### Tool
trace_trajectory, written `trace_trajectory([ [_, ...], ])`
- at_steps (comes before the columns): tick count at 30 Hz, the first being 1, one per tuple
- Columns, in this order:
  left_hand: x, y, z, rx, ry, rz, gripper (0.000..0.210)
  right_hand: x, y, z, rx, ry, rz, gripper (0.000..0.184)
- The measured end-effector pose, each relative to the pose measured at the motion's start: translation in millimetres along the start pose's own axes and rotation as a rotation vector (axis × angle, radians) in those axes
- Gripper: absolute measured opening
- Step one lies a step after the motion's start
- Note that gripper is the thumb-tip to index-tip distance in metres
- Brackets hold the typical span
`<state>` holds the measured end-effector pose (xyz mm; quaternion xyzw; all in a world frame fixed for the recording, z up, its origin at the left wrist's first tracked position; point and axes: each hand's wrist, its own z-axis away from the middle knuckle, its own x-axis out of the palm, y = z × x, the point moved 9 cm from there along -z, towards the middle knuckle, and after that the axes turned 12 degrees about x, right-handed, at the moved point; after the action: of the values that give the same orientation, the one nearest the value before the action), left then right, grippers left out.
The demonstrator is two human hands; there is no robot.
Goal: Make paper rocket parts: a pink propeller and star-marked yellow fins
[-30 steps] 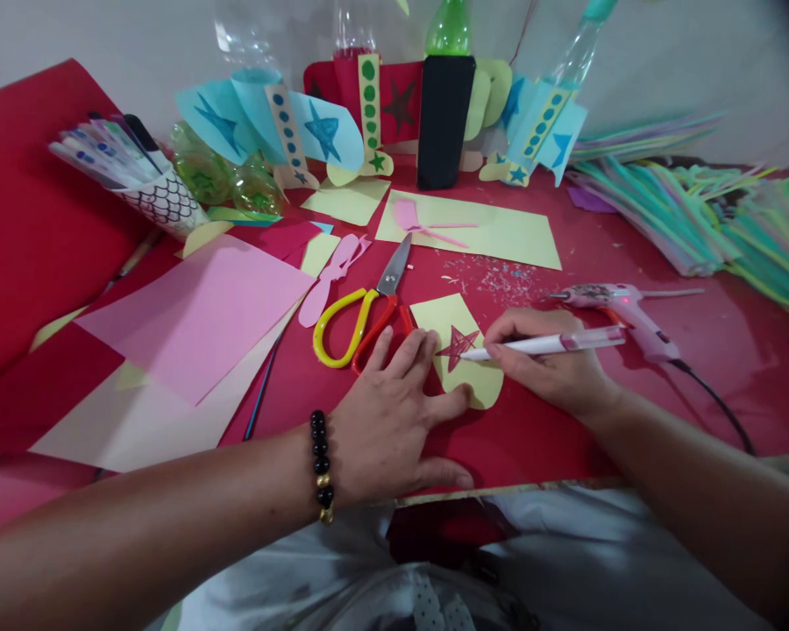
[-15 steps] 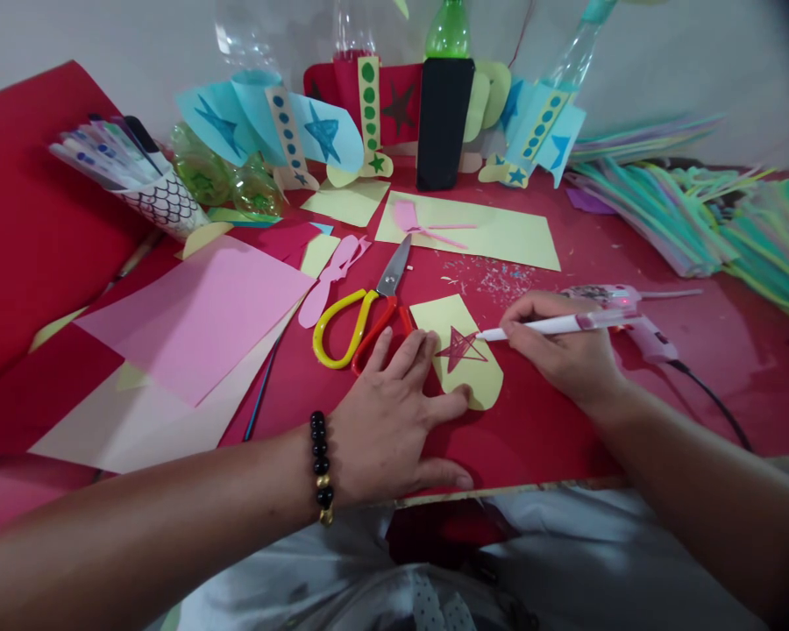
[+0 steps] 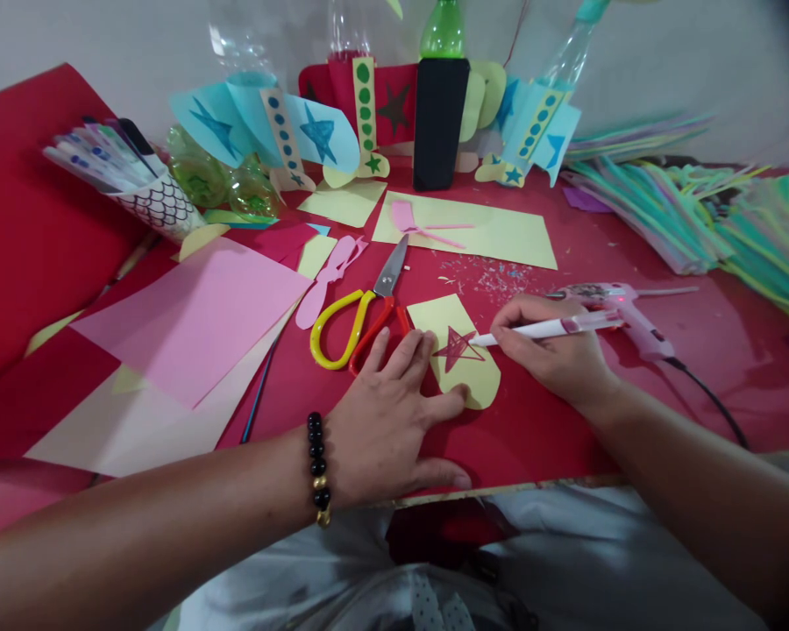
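Observation:
My right hand [image 3: 556,355] pinches a white marker pen [image 3: 539,329], its tip on a dark red star [image 3: 457,349]. The star is drawn on a small pale yellow piece of paper [image 3: 479,390] with a rounded end, partly coloured in. Flat on the table lies my left hand [image 3: 394,421], fingers spread, its fingertips touching the left side of that paper. Just beyond the left fingers are scissors [image 3: 387,279] with one yellow and one red handle, blades pointing away; part of the red handle is hidden by my fingers.
A pink glue gun [image 3: 637,320] with a lit red light lies right of my right hand. Decorated bottles and a black phone [image 3: 440,123] stand at the back. Pink paper [image 3: 197,315] and a pen cup [image 3: 161,206] are left, pastel strips [image 3: 664,210] right.
The marker tip has moved slightly left across the star, with my right hand following it. The whole view has shifted a little; my left hand stays in place on the paper.

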<state>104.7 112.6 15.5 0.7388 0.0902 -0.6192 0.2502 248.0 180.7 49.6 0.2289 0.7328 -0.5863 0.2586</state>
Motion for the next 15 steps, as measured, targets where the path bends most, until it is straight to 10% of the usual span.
trace_trajectory([
  [15, 0.6, -0.5, 0.4, 0.003, 0.009, 0.007, 0.078, 3.5, -3.3, 3.1, -0.034, -0.051, 0.011, 0.012],
])
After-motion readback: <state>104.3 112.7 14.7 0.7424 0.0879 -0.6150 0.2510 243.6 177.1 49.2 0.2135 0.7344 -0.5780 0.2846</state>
